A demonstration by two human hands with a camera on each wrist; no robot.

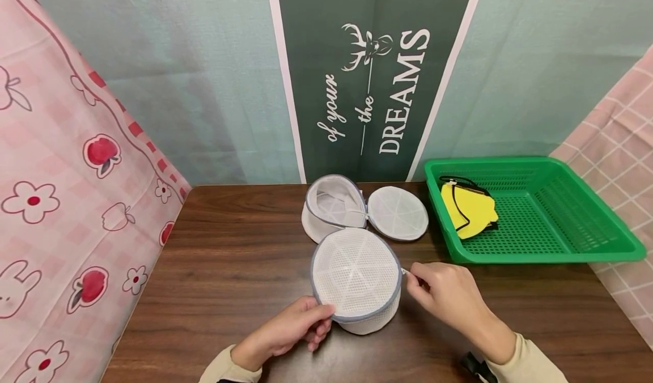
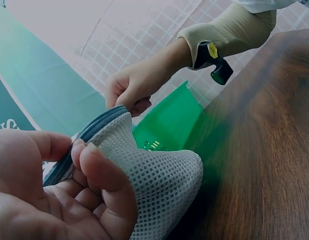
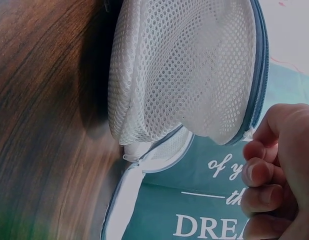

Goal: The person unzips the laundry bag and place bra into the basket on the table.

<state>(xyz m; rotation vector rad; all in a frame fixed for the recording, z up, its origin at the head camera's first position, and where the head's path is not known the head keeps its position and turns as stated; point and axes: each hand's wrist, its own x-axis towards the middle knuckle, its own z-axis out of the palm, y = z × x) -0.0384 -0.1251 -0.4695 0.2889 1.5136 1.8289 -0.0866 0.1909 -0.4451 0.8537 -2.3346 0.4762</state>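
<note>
A round white mesh laundry bag (image 1: 357, 275) with a grey-blue zipper round its top rim stands on the table, its lid lying over the top. My left hand (image 1: 298, 325) pinches the zippered rim at the near left between thumb and forefinger; the left wrist view shows the mesh side (image 2: 162, 182) sagging below that grip. At the right of the rim, my right hand (image 1: 449, 293) pinches the small white zipper pull (image 1: 405, 271), its other fingers curled in. The right wrist view shows the zipper teeth (image 3: 259, 75) running along the rim up to those fingers.
Behind the bag, a second mesh bag (image 1: 317, 224) stands unzipped, its round lid (image 1: 398, 213) folded out to the right. A green plastic basket (image 1: 541, 256) at the back right holds a yellow item with black cord (image 1: 471, 210). Curtains hang behind the wooden table (image 1: 219, 269).
</note>
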